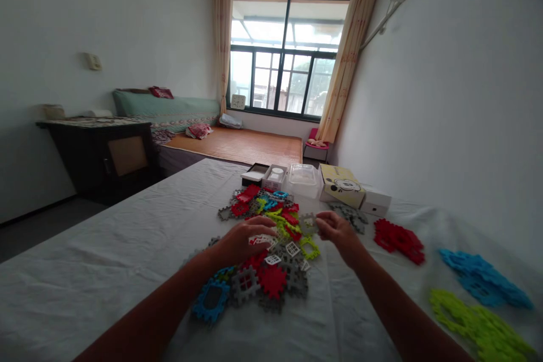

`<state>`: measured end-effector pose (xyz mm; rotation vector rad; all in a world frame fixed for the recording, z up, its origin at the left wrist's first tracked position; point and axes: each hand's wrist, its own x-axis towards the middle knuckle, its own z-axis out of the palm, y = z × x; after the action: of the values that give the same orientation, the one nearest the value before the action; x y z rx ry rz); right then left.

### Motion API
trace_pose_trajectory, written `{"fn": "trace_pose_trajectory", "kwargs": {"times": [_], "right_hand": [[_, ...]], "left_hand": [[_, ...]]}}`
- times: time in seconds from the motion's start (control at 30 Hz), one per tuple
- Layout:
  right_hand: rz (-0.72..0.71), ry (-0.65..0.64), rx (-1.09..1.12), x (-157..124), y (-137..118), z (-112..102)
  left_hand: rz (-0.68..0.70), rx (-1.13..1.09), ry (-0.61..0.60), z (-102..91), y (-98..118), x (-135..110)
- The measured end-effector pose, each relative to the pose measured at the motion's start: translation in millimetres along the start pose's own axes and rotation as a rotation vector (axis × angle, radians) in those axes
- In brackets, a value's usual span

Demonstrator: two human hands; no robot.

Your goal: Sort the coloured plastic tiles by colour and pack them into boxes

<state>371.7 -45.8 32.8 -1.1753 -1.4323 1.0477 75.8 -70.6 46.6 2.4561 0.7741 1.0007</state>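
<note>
Right hand (338,232): thumb and fingers pinched on the edge of a grey piece (307,223), a notched plate held out on the side facing the left hand.
Left hand (244,239): over the mixed pile, thumb and fingers parted; whether they touch the pieces below, I cannot tell.
Between the hands: the two are apart, with the grey piece nearer the right.
Mixed pile (254,262): under the left hand, stretching both beyond it and back between the forearms, in red, grey, lime, blue and white.
White window pieces (292,249): just to the right of the left hand, on top of the pile.
Lime frame (309,248): below the grey piece, near the right hand.
Blue frame (211,301): nearer the wearer than the left hand, beside that forearm.
Grey stack (350,218): just beyond the right hand.
Red stack (399,240): to the right of the right hand.
Blue stack (483,278) and lime stack (479,322): farther right, well apart from both hands.
Clear box (303,177) and yellow box (341,186): beyond the hands, on the white-covered table (127,249).
</note>
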Motion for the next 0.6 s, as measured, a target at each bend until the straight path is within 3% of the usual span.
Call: {"fn": "trace_pose_trajectory", "kwargs": {"times": [0.1,0.2,0.3,0.37,0.43,0.47,0.57,0.6], "right_hand": [[0.033,0.305,-0.079,32,14,-50],[0.044,0.443,-0.139,51,25,-84],[0.046,0.478,-0.186,56,26,-95],[0.040,0.482,-0.219,54,19,-89],[0.013,0.356,-0.288,48,6,-73],[-0.003,0.218,-0.332,42,-1,-62],[-0.080,-0.370,-0.489,17,-25,-21],[-0.102,-0.513,-0.519,6,-31,-8]], "left_hand": [[-0.015,0.031,0.034,-4.6,-11,-2],[-0.044,0.064,0.037,-7.3,-18,-3],[-0.095,0.101,0.006,-9.3,-20,-5],[-0.114,0.114,-0.041,-10.0,-19,-6],[-0.107,0.109,-0.099,-9.4,-15,-6],[-0.095,0.102,-0.133,-8.5,-12,-6],[-0.030,0.069,-0.256,-4.8,1,-5],[-0.005,0.061,-0.295,-3.5,5,-4]]}}
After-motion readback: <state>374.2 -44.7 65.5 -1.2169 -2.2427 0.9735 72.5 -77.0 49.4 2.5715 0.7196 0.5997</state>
